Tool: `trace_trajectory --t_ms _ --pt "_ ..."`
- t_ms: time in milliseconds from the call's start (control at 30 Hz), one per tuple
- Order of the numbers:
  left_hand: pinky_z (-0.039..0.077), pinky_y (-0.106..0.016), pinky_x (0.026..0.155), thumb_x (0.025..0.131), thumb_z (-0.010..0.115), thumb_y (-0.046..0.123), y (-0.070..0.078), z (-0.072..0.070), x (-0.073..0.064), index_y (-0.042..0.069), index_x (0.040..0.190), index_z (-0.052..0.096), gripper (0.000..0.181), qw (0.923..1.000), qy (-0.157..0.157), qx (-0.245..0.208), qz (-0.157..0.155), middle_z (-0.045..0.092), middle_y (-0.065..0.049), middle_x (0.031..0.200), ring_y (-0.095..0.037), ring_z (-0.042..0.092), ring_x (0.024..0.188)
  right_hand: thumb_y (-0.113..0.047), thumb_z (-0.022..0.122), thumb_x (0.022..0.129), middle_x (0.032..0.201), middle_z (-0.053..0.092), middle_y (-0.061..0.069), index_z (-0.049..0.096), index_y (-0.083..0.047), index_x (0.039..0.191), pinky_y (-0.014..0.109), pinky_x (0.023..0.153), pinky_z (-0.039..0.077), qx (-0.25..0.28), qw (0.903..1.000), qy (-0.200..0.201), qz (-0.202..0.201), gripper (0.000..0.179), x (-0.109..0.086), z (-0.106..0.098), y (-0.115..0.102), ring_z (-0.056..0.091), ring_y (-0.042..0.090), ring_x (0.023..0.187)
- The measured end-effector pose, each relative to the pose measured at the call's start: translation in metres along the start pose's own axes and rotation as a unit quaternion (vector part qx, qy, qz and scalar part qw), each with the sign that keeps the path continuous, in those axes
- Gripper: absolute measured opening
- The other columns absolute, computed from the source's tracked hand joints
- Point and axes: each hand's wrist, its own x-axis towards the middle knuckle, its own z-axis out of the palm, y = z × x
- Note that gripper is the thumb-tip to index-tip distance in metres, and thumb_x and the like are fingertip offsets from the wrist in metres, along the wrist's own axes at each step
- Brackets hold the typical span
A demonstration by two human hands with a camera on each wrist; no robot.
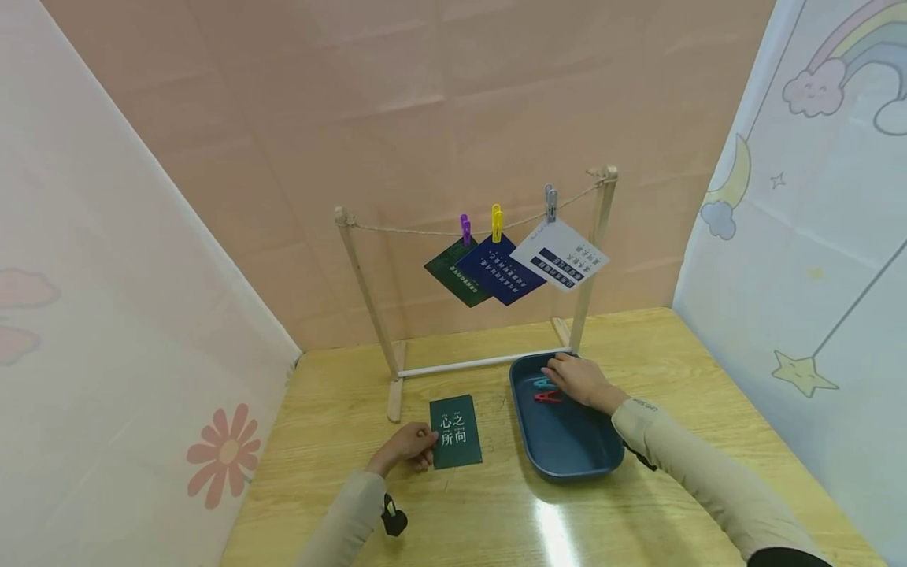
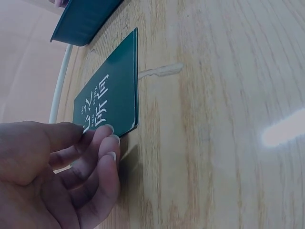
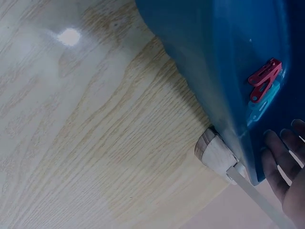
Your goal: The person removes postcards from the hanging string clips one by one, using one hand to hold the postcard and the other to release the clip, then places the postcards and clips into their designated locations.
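Observation:
A dark green card (image 1: 457,449) with white characters lies on the table, also seen in the left wrist view. My left hand (image 1: 409,446) pinches its left edge, thumb on top and the other fingers curled beside it. My right hand (image 1: 579,380) reaches over the far end of a blue tray (image 1: 570,465), its fingers loosely bent. Inside the tray are a red clothespin (image 3: 265,78) and a teal clothespin (image 3: 263,102), partly overlapping in the right wrist view. The right fingertips are near the teal one, with a small gap showing in that view.
Behind stands a wooden frame (image 1: 368,291) with a string across it. From the string hang a green card (image 1: 453,272), a blue card (image 1: 499,268) and a white card (image 1: 560,253), on purple (image 1: 465,228), yellow (image 1: 497,223) and grey (image 1: 550,203) clothespins.

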Motion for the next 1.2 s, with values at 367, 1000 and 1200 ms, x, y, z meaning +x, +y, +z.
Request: trace_trajectory --t_ms 367,1000,1200 --pt "0.055 -0.027 0.048 0.106 0.048 0.015 -0.001 0.003 0.008 -0.005 0.097 0.059 0.024 0.9994 0.035 -0.005 0.004 0.063 -0.006 0.068 -0.012 0.060 0.053 -0.025 0.058 0.102 0.072 0.049 -0.003 0.055 -0.017 0.074 0.034 0.048 0.043 0.001 0.9997 0.022 0.011 0.028 0.003 -0.001 0.001 0.046 0.012 0.057" --pt "0.061 -0.044 0.060 0.106 0.051 0.016 0.023 -0.003 0.021 -0.005 0.106 0.057 0.021 0.9953 0.079 -0.002 0.056 0.066 -0.014 0.077 -0.023 0.066 0.063 -0.022 0.065 0.097 0.071 0.055 0.000 0.066 -0.011 0.079 0.037 0.041 0.047 -0.020 0.9927 0.118 -0.012 0.021 0.014 -0.012 0.001 0.050 0.014 0.052" --pt "0.061 -0.041 0.061 0.106 0.051 0.017 0.027 -0.002 0.024 -0.008 0.113 0.057 0.028 0.9942 0.095 -0.007 0.050 0.066 -0.023 0.085 -0.018 0.064 0.063 -0.022 0.067 0.096 0.072 0.058 0.003 0.067 -0.010 0.077 0.039 0.039 0.048 -0.037 0.9878 0.149 -0.022 0.022 0.020 -0.020 -0.001 0.056 0.019 0.052"
